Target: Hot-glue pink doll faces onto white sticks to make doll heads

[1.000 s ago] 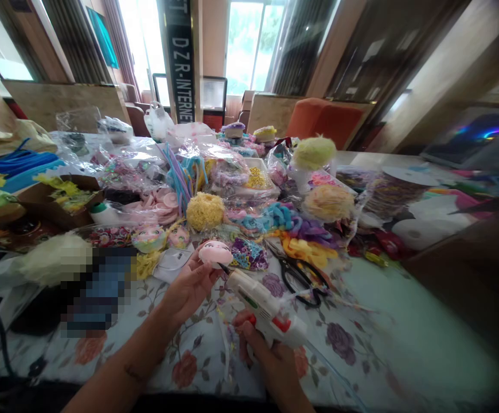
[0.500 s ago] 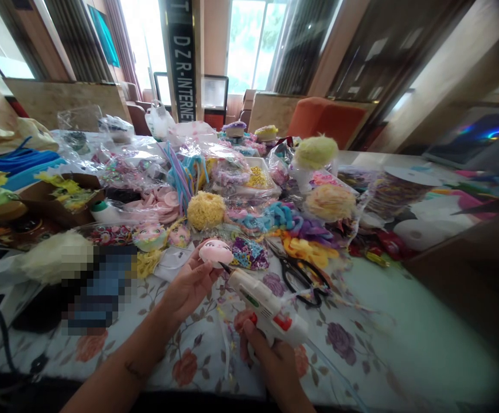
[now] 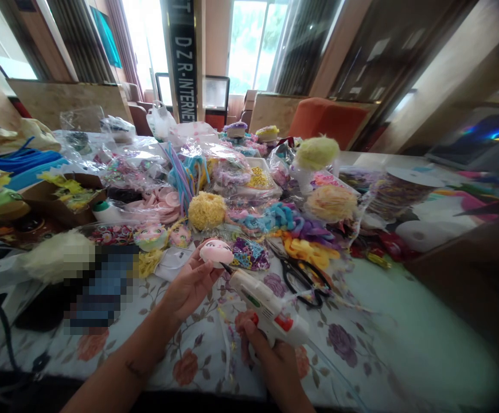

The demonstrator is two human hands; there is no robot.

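Between the fingers and thumb of my left hand is a pale pink doll face with painted eyes, held above the flowered tablecloth. My right hand is wrapped round the handle of a white hot glue gun with red parts. The gun's dark nozzle points up and left, at the lower right edge of the doll face; whether it touches, I cannot tell. Just beyond the face lies a packet of colourful small pieces. Black-handled scissors rest to the right of the gun.
Yellow yarn, blue chenille strips and yellow strips crowd the table's middle. Other doll faces lie at left, near a cardboard box. A blurred-out dark blue patch lies left of my forearm. An orange chair stands behind.
Almost nothing differs; the whole view has shifted very slightly. Both hands keep the doll face and the glue gun in the same position.
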